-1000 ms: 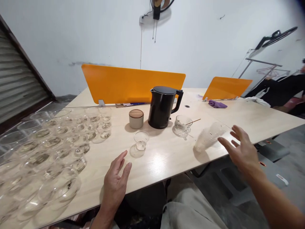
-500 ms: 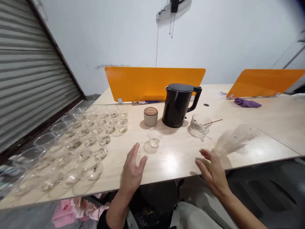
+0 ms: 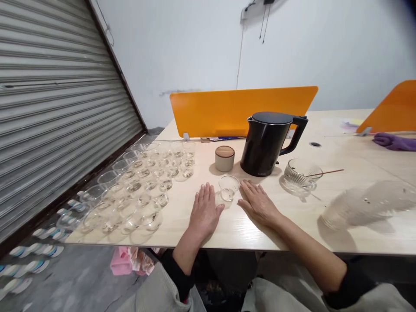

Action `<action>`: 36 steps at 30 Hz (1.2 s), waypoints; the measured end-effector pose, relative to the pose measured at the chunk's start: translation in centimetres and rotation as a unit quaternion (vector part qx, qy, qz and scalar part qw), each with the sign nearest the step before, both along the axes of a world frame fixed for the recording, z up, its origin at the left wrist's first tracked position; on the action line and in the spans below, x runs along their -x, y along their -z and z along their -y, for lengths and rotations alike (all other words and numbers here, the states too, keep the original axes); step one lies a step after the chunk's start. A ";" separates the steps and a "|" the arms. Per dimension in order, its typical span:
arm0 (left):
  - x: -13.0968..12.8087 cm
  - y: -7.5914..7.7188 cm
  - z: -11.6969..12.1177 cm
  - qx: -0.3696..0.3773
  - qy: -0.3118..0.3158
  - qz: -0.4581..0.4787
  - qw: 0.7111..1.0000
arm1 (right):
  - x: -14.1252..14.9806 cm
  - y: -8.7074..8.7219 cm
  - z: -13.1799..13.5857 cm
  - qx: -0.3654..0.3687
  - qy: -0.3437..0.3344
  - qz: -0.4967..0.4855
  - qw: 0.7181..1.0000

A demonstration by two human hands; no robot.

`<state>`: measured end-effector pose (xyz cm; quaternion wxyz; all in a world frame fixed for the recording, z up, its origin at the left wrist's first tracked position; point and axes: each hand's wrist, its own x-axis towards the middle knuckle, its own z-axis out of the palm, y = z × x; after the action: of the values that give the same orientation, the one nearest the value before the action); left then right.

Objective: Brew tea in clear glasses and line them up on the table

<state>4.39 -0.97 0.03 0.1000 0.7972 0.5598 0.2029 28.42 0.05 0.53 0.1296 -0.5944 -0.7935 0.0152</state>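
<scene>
A small clear plastic cup stands upright on the table, between my two hands. My left hand lies flat, palm down, to the left of the cup and a little nearer to me, fingers stretched forward. My right hand rests palm down on the cup's right side, its fingertips close to the cup; whether they touch it I cannot tell. Neither hand holds anything. Behind the cup sit a grey canister with a wooden lid and a black electric kettle.
Many clear cups with dark bits in them crowd the table's left side. To the right are a ribbed glass cup with a thin brown stick, and a stack of clear cups lying on its side. An orange divider stands behind.
Both hands have come down flat onto the table beside the single cup, the right one moving left toward it. The view has swung left.
</scene>
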 end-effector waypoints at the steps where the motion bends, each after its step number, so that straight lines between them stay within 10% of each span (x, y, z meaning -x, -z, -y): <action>1: -0.2 -0.2 0.0 0.007 0.011 -0.008 1.000 | 0.0 0.1 0.1 0.000 -0.007 -0.001 1.000; 36: 0.4 -1.6 2.1 0.041 0.072 -0.089 0.993 | -1.1 0.6 1.0 -0.035 -0.005 0.027 0.999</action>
<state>3.97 -3.02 1.58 0.0973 0.8453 0.5156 0.1004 29.55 -0.90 -0.04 0.1288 -0.5855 -0.7999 -0.0273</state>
